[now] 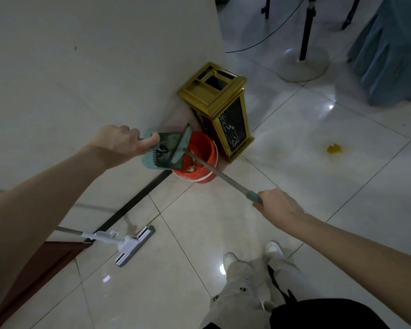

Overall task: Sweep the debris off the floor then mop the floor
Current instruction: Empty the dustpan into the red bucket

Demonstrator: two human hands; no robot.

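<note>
Left hand (121, 143) is clenched round the handle of the teal dustpan (157, 154), which is tipped over the red bucket (205, 160). Right hand (275, 205) grips the teal end of the broom (223, 177) pole, with the broom head against the pan above the bucket. The bucket sits at the wall just beside the gold bin (221, 103); flat mop (131, 245) lies on the tile floor (223, 222) lower left, yellow stain (334, 148) well off right.

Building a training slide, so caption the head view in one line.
Left hand holds a teal dustpan over the orange bucket, right hand grips the broom, mop lying nearby.
</note>
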